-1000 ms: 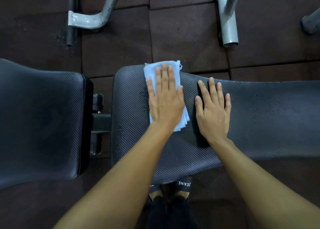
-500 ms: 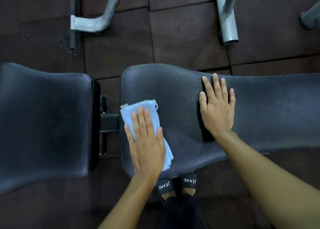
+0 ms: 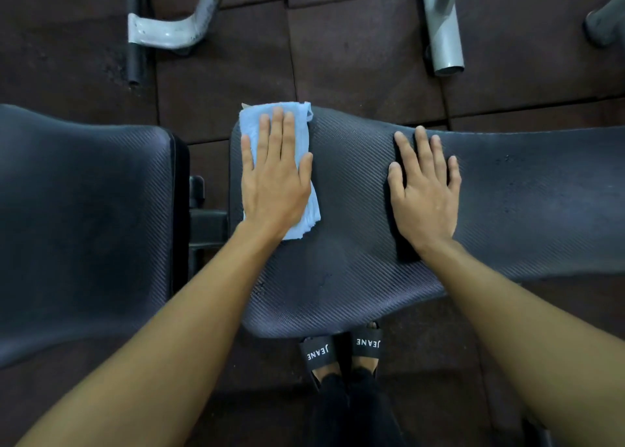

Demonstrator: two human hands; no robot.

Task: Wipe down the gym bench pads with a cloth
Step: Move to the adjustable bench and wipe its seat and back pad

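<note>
A folded light-blue cloth (image 3: 256, 122) lies on the far left corner of the long dark bench pad (image 3: 355, 243). My left hand (image 3: 275, 179) presses flat on the cloth, fingers straight and pointing away from me. My right hand (image 3: 424, 193) rests flat and bare on the same pad, a hand's width to the right, fingers slightly apart. A second dark pad (image 3: 84, 227) sits to the left, separated by a narrow gap showing the black hinge bracket (image 3: 203, 223).
Grey metal frame legs (image 3: 443, 30) and a bent white bar (image 3: 169, 30) stand on the dark rubber floor tiles beyond the bench. My feet in black slides (image 3: 341, 348) are under the pad's near edge.
My left hand has pushed the cloth from the pad's near left edge up to its far left corner. My right hand stays planted on the pad.
</note>
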